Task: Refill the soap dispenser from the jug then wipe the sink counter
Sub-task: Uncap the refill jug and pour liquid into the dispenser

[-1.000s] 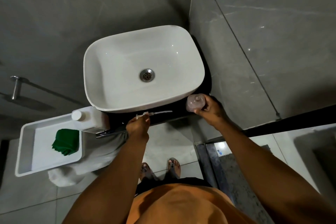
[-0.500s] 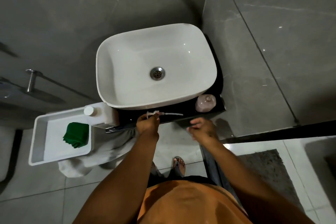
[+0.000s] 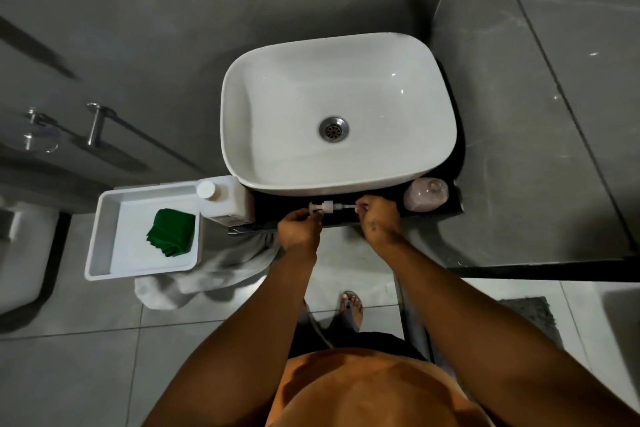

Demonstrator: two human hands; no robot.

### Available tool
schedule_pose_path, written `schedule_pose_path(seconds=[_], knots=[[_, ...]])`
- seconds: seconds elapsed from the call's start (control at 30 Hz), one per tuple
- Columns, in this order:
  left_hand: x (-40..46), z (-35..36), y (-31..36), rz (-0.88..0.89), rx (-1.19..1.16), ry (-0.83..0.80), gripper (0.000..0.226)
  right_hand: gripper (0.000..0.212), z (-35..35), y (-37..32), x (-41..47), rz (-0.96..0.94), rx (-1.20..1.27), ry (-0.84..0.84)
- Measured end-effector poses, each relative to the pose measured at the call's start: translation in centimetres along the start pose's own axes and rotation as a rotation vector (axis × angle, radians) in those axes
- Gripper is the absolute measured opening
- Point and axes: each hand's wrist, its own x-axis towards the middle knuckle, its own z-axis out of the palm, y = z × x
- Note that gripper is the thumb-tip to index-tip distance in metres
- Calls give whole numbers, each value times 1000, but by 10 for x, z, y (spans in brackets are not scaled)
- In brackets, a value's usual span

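Head view is showing the pump head [image 3: 323,207] off, both hands pinching it: left hand [image 3: 299,230] at the nozzle, right hand [image 3: 379,218] at the tube. The soap dispenser [image 3: 426,195] is standing open on the bench [image 3: 453,208]; jug [image 3: 225,199] capped, green cloth [image 3: 171,232] unused. Pouring and wiping are remaining.

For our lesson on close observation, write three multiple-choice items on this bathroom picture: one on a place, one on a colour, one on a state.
1. Where does the pink translucent soap bottle stand?
A. in the basin
B. on the dark counter, right of the white ceramic basin
C. in the tray

2. What colour is the folded cloth in the white plastic tray?
A. green
B. red
C. yellow

3. The white pump head is:
A. screwed on the bottle
B. in the tray
C. off the bottle, held by both hands

Answers: B, it stands beside the basin's near right corner; A, plainly green; C, left hand and right hand hold it.
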Motion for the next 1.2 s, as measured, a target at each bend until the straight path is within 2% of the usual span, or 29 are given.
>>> schedule_pose_path(seconds=[0.1,0.2,0.33,0.4,0.47,0.57,0.67,0.73,0.8,0.9,1.07,1.2], knots=[[4,-3,-1,-8,7,-33,27,13,3,1,-2,-27,27,22],[4,-9,1,-4,-18,-59,27,24,6,7,-7,-40,117,58],[-1,-44,-6,-17,-92,-122,34,26,14,12,-17,-15,252,62],[-3,-79,-14,-23,-80,-98,33,26,19,12,-20,-10,266,42],[0,-124,-18,-2,84,3,31,27,24,10,-20,-7,275,29],[12,-184,-4,81,350,68,67,27,29,5,-21,-10,251,24],[33,-211,24,279,420,-14,93,27,32,0,-20,-4,223,27],[47,-214,44,458,454,-93,100,28,35,-4,-19,5,228,23],[60,-213,60,613,479,-227,99,30,36,-9,-21,-4,226,29],[75,-210,76,681,525,-357,104,30,34,-15,-30,-25,238,44],[70,-201,85,647,497,-356,77,25,25,-49,-52,-71,242,7],[44,-199,81,707,399,-348,71,19,-1,-108,-79,-148,329,-120]])
